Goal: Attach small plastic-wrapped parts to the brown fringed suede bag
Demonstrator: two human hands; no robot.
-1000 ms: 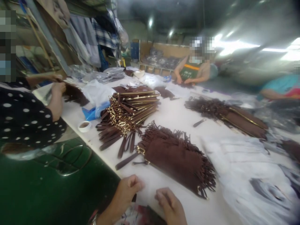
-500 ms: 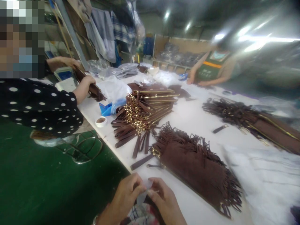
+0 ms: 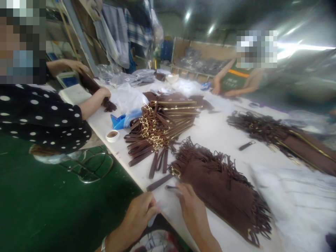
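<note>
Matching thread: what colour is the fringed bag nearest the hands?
Dark brown fringed bag, head view.

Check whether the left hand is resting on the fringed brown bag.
No, the left hand is by the near edge of the table, clear of the fringed brown bag, with the right hand between them.

On the counter (image 3: 215,131), a fringed bag (image 3: 220,189) lies just right of the right grip (image 3: 193,210); a loose strap (image 3: 159,182) lies just ahead of the left grip (image 3: 140,215). A pile of straps (image 3: 160,126) sits beyond both.
</note>
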